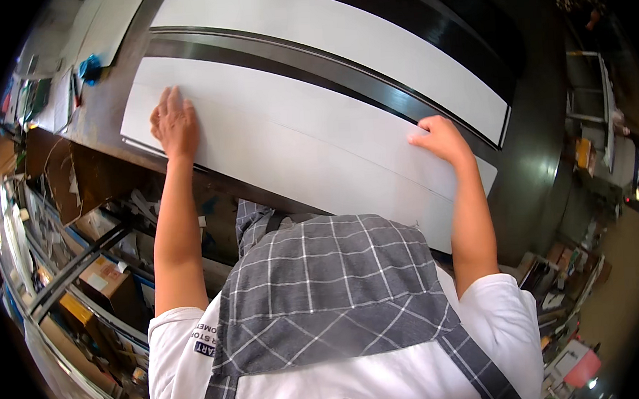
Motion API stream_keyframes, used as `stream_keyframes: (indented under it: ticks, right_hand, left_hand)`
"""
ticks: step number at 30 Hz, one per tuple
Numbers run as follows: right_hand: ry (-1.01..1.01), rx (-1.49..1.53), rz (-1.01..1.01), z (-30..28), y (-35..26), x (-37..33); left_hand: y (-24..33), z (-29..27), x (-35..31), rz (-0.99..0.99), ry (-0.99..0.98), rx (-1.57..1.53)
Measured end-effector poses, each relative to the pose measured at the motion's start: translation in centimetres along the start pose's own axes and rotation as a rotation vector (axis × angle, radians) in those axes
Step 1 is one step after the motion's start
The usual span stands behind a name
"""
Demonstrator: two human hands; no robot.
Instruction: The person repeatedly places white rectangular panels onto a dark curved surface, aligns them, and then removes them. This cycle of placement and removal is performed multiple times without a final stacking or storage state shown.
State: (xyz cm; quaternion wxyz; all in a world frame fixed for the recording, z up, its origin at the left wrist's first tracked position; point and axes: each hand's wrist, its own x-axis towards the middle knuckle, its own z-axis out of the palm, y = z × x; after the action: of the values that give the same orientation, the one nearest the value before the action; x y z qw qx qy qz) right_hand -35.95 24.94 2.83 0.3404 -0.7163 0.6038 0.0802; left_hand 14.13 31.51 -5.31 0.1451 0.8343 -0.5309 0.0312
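A long white sheet or panel (295, 139) lies on the dark table in front of me, slanting down to the right. A thin line, perhaps a crease or an edge, runs along its length. My left hand (176, 125) rests flat on the sheet near its left end, fingers stretched out. At the far edge, toward the right end, is my right hand (443, 139). Its fingers are curled closed and its thumb points left over the sheet. Whether they pinch the edge or hold something small is hidden.
A second long white panel (325, 33) with a dark border lies beyond, parallel to the first. On the table's left are a blue object (90, 69) and papers (58, 102). Below left, a cluttered shelf holds a cardboard box (109, 284). Dark metal tabletop (531, 167) shows at right.
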Motion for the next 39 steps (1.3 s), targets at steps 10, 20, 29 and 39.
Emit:
stream_keyframes:
  ticks: [10, 20, 29, 39]
  right_hand:
    - [0.08, -0.043, 0.115, 1.3, -1.1, -0.3]
    - [0.361, -0.231, 0.302, 3.8, -1.7, -4.1]
    - [0.598, -0.046, 0.062, 12.8, -0.1, -5.9]
    - [0.774, -0.107, 0.714, 10.9, 17.0, -14.3]
  left_hand:
    - [-1.1, 1.1, 0.3, 0.02, -0.014, 0.073]
    - [-1.4, 1.5, 0.7, 0.032, -0.03, 0.097]
    - [7.5, 1.6, -3.5, 0.291, -0.193, 0.128]
    - [8.5, 1.1, -5.6, 0.258, -0.176, 0.117]
